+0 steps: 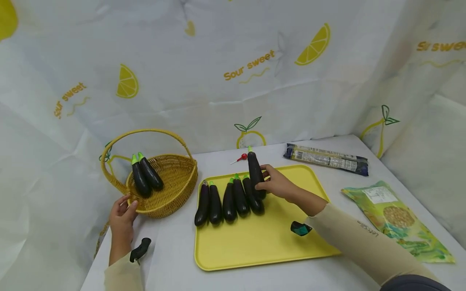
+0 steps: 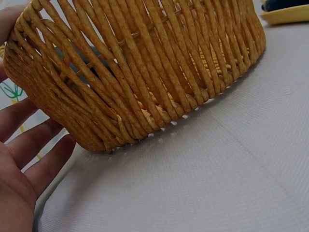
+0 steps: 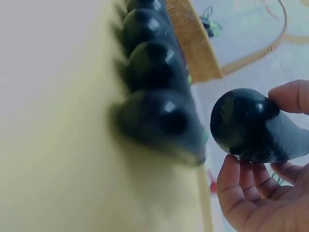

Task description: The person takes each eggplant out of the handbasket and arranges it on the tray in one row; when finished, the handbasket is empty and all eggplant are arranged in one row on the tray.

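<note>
My right hand (image 1: 278, 184) grips an eggplant (image 1: 256, 171) between thumb and fingers, raised above the yellow tray (image 1: 280, 234). In the right wrist view its round dark end (image 3: 241, 123) faces the camera, clear of the row. Several more eggplants (image 1: 215, 206) lie side by side along the tray's left part, green stems mostly away from me. To the left, my left hand (image 1: 122, 220) holds the near left rim of a wicker basket (image 1: 176, 198), its fingers against the woven side (image 2: 145, 63). Two eggplants (image 1: 141, 178) lean inside the basket at its left.
Behind the tray lies a small red-headed object (image 1: 243, 157) with a thin tip. A long dark-ended packet (image 1: 327, 158) is at the back right, and a green bag (image 1: 398, 220) lies right of the tray. A printed white cloth (image 1: 204, 81) hangs behind the table.
</note>
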Demonstrator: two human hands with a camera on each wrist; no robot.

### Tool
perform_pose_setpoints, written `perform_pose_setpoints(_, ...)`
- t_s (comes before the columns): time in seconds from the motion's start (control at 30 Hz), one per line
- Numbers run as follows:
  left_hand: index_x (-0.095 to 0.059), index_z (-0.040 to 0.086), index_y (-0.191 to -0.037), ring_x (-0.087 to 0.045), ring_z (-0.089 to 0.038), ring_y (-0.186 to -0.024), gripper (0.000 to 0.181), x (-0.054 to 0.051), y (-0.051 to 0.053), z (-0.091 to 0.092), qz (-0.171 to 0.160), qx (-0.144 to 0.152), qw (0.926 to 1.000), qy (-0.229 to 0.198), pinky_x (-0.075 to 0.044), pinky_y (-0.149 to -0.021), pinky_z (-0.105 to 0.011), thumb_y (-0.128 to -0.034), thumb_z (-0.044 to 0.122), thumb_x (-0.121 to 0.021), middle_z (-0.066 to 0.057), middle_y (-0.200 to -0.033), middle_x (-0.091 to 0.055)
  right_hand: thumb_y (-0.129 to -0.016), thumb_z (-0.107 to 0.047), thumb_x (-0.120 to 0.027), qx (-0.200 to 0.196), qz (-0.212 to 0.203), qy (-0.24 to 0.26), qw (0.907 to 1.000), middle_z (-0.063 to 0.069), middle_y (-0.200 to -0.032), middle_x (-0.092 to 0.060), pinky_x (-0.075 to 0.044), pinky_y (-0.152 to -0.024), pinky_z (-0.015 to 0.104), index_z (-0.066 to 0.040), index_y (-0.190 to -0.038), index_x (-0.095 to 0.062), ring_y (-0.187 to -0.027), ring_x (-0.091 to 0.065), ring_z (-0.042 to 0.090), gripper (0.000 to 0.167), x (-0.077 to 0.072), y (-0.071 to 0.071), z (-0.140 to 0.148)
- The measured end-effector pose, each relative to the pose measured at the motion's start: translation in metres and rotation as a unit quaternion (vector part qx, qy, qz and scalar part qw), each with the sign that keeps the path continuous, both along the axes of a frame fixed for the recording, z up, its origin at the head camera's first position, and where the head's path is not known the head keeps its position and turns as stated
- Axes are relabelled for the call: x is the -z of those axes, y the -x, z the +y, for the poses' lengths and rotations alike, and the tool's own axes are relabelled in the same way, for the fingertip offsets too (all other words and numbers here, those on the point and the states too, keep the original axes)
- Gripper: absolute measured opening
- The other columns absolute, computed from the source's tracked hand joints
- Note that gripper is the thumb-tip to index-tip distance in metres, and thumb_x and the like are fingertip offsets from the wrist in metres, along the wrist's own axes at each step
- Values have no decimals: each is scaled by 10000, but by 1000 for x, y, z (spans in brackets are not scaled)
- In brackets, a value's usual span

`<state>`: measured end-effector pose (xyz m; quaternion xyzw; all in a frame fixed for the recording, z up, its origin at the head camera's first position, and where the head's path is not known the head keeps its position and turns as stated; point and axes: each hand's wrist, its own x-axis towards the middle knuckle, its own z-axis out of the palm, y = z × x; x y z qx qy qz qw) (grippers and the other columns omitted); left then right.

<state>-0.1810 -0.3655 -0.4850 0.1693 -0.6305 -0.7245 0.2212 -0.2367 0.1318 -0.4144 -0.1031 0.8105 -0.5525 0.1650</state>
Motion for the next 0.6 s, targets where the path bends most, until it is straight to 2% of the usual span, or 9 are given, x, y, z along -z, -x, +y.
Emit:
perform_pose_setpoints(0.13,-544,102,-1301,-573,-144,-1086,474,0,0,0,-124,-10,9999,111,-509,-764,-157,-874,155,-744,-120,-1330,-518,-892,-193,-685,230,-354,-193,9989,229,-1230,-452,-536,-782,404,-12,-1487,-234,-983,-595,295,768,12,-7,22)
perform_pose_setpoints(0.27,-536,103,-1304,-568,-149,-1090,470,-2,-2,0,-147,-18,9998,140,-506,-765,-152,-882,167,-735,-134,-1344,-504,-874,-188,-708,389,-596,-349,9969,215,-1161,-475,-520,-734,385,2,-1468,-250,-927,-584,283,774,24,-15,29)
perform_pose_setpoints(0.43,-543,108,-1290,-589,-127,-1042,444,-4,-3,2,-127,-68,9998,164,-507,-754,-149,-889,159,-727,-121,-1308,-522,-852,-190,-741,333,-645,-369,9967,193,-1090,-535,-526,-696,373,20,-1433,-288,-878,-604,265,766,34,-20,24)
perform_pose_setpoints(0.6,-550,94,-1278,-611,-120,-1007,443,-4,-2,4,-84,-82,9999,40,-519,-749,-169,-880,142,-736,-109,-1283,-540,-840,-221,-763,312,-589,-642,9957,161,-1049,-577,-536,-698,367,24,-1418,-317,-861,-617,234,770,37,-21,20)
